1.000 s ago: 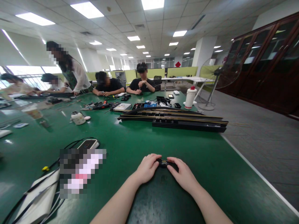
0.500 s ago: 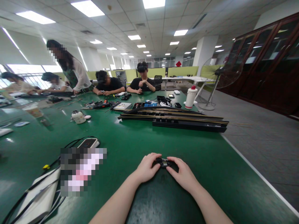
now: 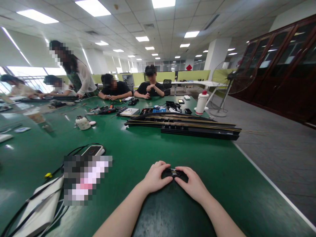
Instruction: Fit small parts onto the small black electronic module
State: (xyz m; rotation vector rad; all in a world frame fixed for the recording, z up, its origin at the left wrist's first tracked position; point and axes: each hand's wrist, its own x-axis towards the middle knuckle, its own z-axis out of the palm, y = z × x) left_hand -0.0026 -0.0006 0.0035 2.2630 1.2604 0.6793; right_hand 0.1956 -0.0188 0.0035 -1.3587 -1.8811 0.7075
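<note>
Between my hands, at the near middle of the green table [image 3: 138,148], is a small black part [image 3: 174,172] with some lighter metallic bits on it; its exact kind is too small to make out. My left hand [image 3: 158,176] grips its left end between thumb and fingers. On the other end, my right hand [image 3: 189,177] holds it the same way. The fingers hide both ends of the part, so only its middle shows.
Long black profiles [image 3: 201,133] with thin brass-coloured rods [image 3: 182,123] lie ahead. A white bottle [image 3: 201,103] stands behind them. To the left are a white jar [image 3: 83,122], a power bank [image 3: 95,150], cables and a pale box [image 3: 40,207]. Several co-workers sit or stand beyond.
My thumbs and fingertips have moved slightly closer together over the black part, covering more of it. Both forearms stay almost where they were.
</note>
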